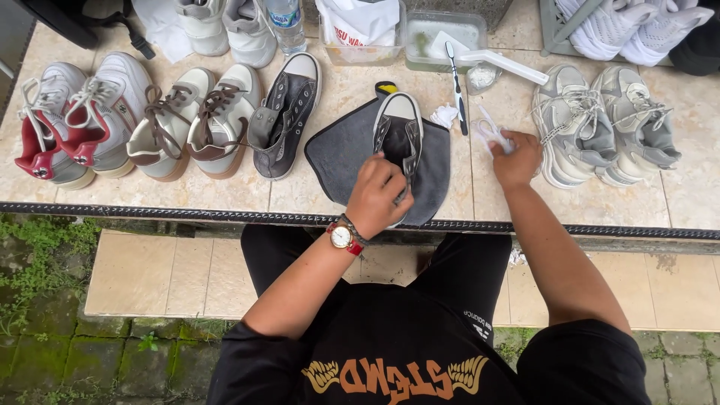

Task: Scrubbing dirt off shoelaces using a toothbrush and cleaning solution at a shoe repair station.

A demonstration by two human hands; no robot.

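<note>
The fingers (pixel 390 174) of the left hand (pixel 379 195) are curled down over the near end of a dark high-top sneaker (pixel 399 131), gripping it around the heel and ankle collar so the shoe is pinned in place. The fingers (pixel 504 141) of the right hand (pixel 516 159) are closed loosely around a bunch of white shoelaces (pixel 487 131), which spill out towards the far left of that hand.

The sneaker lies on a grey cloth (pixel 345 154) spread on the tiled worktop (pixel 495 199), close to its near edge. Its long axis runs near to far, the white toe cap pointing away from the person and the open throat facing up. It sits directly under the left hand, while the right hand is just to the right of it, apart from the shoe, with the cloth's edge between them. So the left hand is the one on the shoe, and the laces lie to the sneaker's right.

The matching dark sneaker (pixel 286 116) lies to the left, beside a beige pair (pixel 196 120) and a white and red pair (pixel 79 120). A grey pair (pixel 604 124) stands to the right. A toothbrush (pixel 456 86) lies just beyond the cloth, in front of a clear plastic tub (pixel 442 34).
</note>
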